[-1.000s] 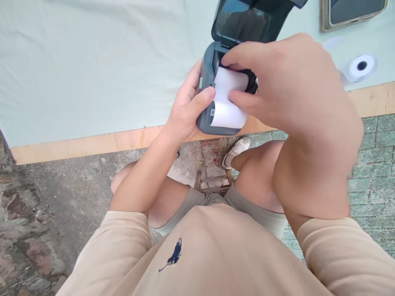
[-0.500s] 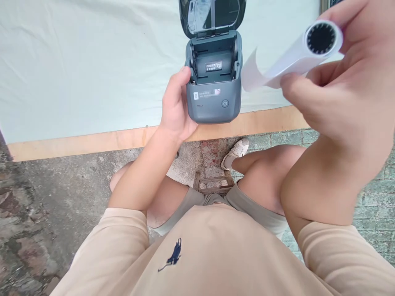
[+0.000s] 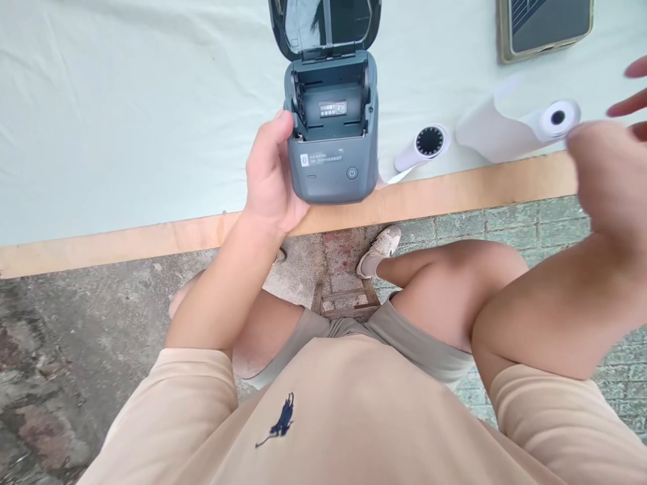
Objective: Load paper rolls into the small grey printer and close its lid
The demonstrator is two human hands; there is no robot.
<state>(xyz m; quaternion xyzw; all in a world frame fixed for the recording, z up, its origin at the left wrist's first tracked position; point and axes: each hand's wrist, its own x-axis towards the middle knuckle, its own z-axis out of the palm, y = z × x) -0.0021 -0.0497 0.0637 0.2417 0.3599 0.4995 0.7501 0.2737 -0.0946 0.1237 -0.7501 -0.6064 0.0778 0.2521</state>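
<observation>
My left hand [image 3: 270, 172] is closed round the left side of a dark blue-grey label printer [image 3: 333, 172]. Its lid [image 3: 326, 27] is flipped up, and the paper bay [image 3: 331, 94] inside holds no roll. At the right edge of the view, my right hand [image 3: 614, 155] has its fingers apart and nothing in them. Beside its thumb lies a white paper roll [image 3: 543, 128] with a small dark core and a loose sheet end; whether they touch, I cannot tell. Another white paper roll [image 3: 412, 156], with a wide black toothed core, rests on the table right of the printer.
A pale cloth [image 3: 126, 121] covers the table, whose wooden front edge [image 3: 455, 195] runs across below the printer. A phone-like device in a tan case [image 3: 548, 30] lies at the back right. Beneath my legs is a small wooden stool [image 3: 348, 306].
My right hand has let go of the black-cored roll, now on the table, and moved right with its fingers spread. The printer sits slightly further left in view, still in my left hand.
</observation>
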